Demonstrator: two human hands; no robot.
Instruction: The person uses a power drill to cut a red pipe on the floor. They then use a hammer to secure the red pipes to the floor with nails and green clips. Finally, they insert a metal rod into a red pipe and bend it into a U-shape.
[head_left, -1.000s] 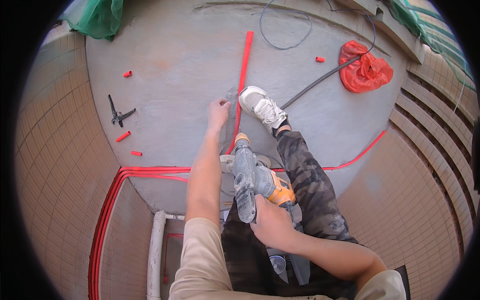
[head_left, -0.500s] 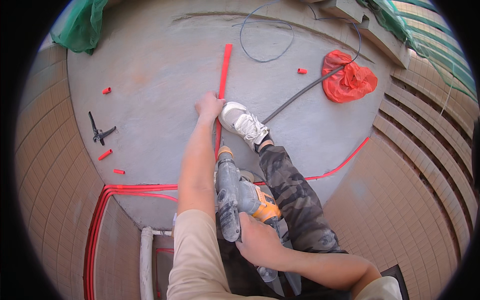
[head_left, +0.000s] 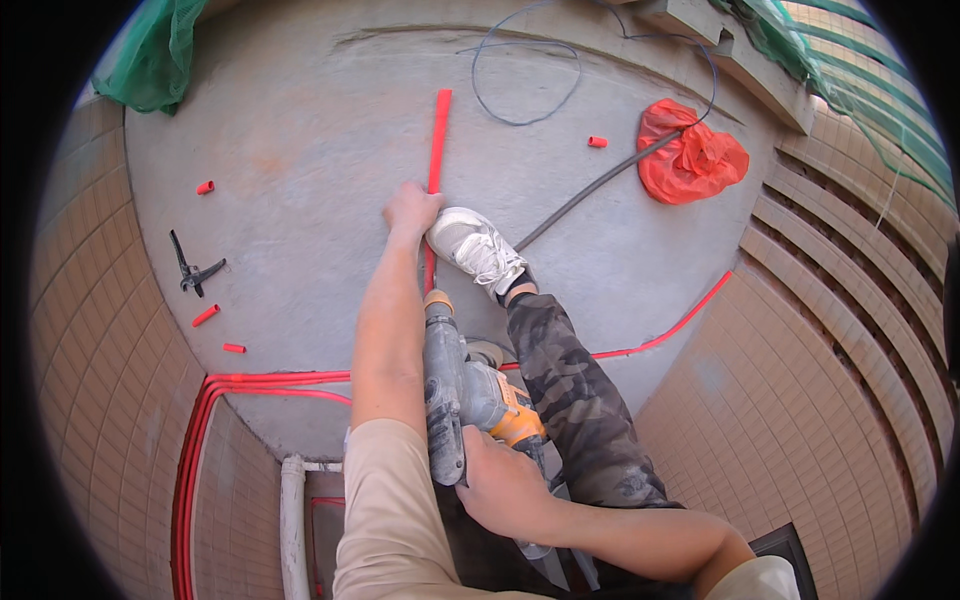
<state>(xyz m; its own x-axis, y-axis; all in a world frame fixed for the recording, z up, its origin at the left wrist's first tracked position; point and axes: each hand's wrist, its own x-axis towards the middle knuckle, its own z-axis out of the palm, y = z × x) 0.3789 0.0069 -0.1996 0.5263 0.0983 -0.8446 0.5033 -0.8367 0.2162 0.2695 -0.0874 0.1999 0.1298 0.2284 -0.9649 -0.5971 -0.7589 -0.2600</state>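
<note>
My left hand (head_left: 410, 210) reaches forward and grips a straight red conduit pipe (head_left: 437, 130) that lies on the grey concrete floor (head_left: 300, 180). My right hand (head_left: 500, 485) is closed around the handle of a dusty grey and orange power drill (head_left: 450, 395). The drill's nose points at the pipe just behind my left hand. My white sneaker (head_left: 478, 247) rests on the floor right beside the pipe, with a camouflage trouser leg (head_left: 570, 400) behind it.
A red bag (head_left: 690, 155) and a dark cable (head_left: 590, 190) lie to the right. Black pliers (head_left: 190, 270) and short red pipe offcuts (head_left: 205, 315) lie at left. Red conduits (head_left: 250, 382) run along the tan tiled wall (head_left: 90, 330). Green netting (head_left: 150, 55) hangs at the upper left.
My left hand slid forward along the red pipe and now grips it. The view shifted, with the drill held in much the same place.
</note>
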